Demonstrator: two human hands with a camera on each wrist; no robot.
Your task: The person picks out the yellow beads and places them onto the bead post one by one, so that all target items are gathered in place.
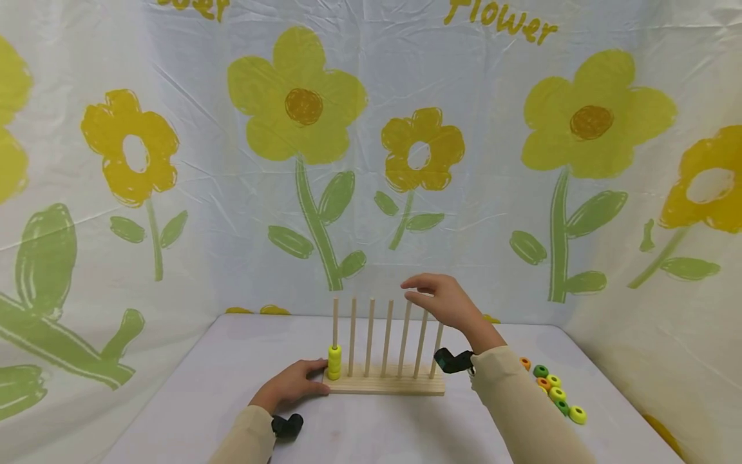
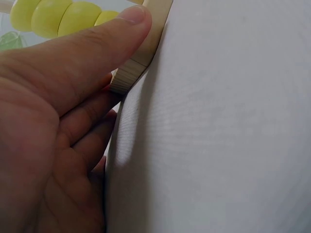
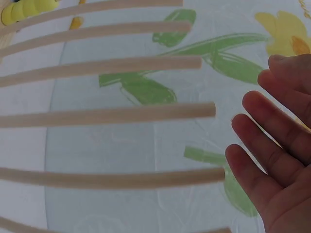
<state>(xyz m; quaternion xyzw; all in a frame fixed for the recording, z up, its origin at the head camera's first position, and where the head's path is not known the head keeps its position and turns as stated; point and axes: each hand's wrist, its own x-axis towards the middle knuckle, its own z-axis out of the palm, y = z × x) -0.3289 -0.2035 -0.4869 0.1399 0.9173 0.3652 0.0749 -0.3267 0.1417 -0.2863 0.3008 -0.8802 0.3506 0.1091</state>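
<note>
A wooden peg rack (image 1: pixel 385 386) stands on the white table, with several upright rods in a row. Yellow beads (image 1: pixel 334 362) are stacked on its leftmost rod; the other rods look bare. My left hand (image 1: pixel 292 385) grips the left end of the base, and in the left wrist view its thumb (image 2: pixel 133 17) lies along the base's edge beside the yellow beads. Over the tops of the right-hand rods hovers my right hand (image 1: pixel 443 303). The right wrist view shows its fingers (image 3: pixel 272 150) spread loosely, holding nothing, just past the rod ends.
Loose beads lie to the right of the rack, partly behind the right sleeve (image 1: pixel 524 406): several yellow (image 1: pixel 577 414), green (image 1: pixel 541 371) and orange (image 1: pixel 525 363) ones. A flower-printed cloth (image 1: pixel 359 212) hangs behind the table and along its sides.
</note>
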